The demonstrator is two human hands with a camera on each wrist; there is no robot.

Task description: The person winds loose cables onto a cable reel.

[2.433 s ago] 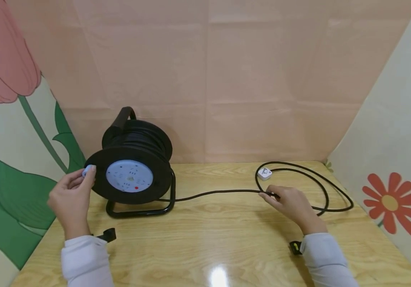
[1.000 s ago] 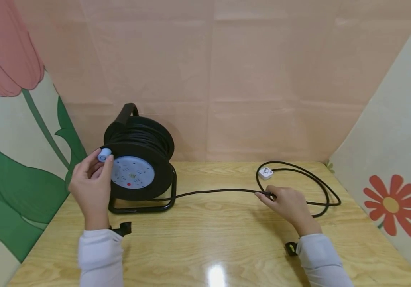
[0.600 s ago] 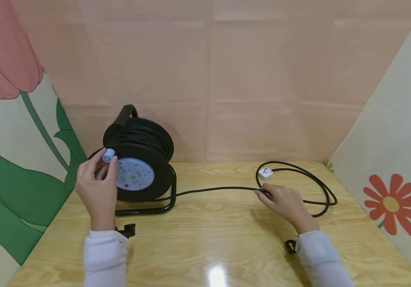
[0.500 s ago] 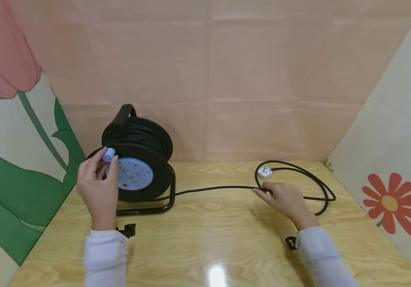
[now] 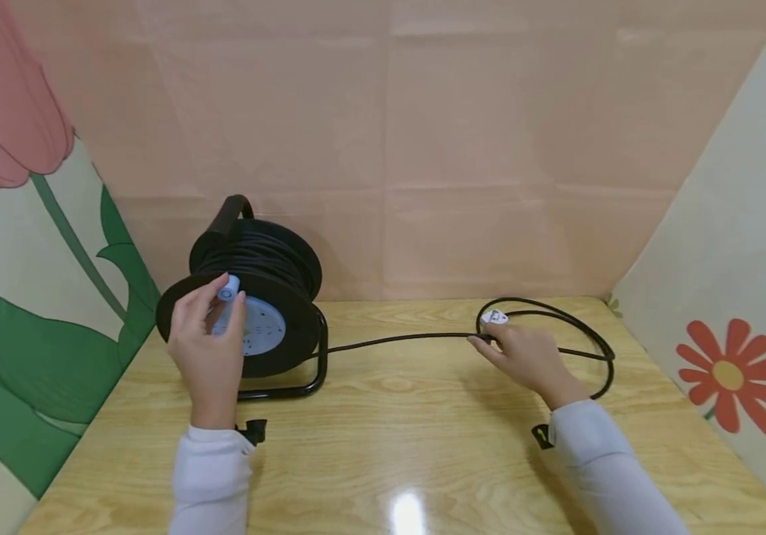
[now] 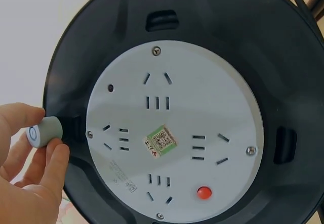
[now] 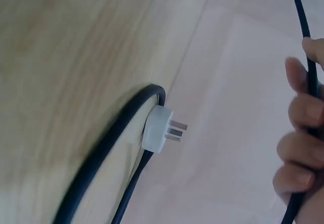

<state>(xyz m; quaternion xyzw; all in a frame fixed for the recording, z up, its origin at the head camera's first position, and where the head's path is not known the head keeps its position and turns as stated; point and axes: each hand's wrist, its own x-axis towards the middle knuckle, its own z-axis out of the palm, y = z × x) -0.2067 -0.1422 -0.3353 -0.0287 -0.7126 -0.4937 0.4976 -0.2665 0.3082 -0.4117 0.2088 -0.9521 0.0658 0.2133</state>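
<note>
On the left of the table stands a black cable reel (image 5: pixel 302 319) with a pale round socket panel (image 6: pixel 182 102) on its front. My left hand (image 5: pixel 212 345) pinches the reel's small light-blue crank knob (image 5: pixel 228 287) between thumb and fingers; the left wrist view shows the knob (image 6: pixel 46 132) at the disc's edge. A black cable (image 5: pixel 396 339) runs from the reel to my right hand (image 5: pixel 530 360), whose fingers are curled round it. Past that hand the cable loops on the table, ending in a white three-pin plug (image 7: pixel 158 129) at the back.
The wooden table (image 5: pixel 383 438) meets a pink backdrop (image 5: pixel 423 186) behind the reel and plug. Painted walls with a tulip (image 5: pixel 8 104) and a red flower (image 5: pixel 730 375) stand at either side. The reel's black tube stand (image 5: pixel 282 392) rests on the table.
My left hand has carried the knob rightward across the reel's face, and the socket panel has turned with it. My right hand has shifted slightly back and left; the loose cable loop has shrunk.
</note>
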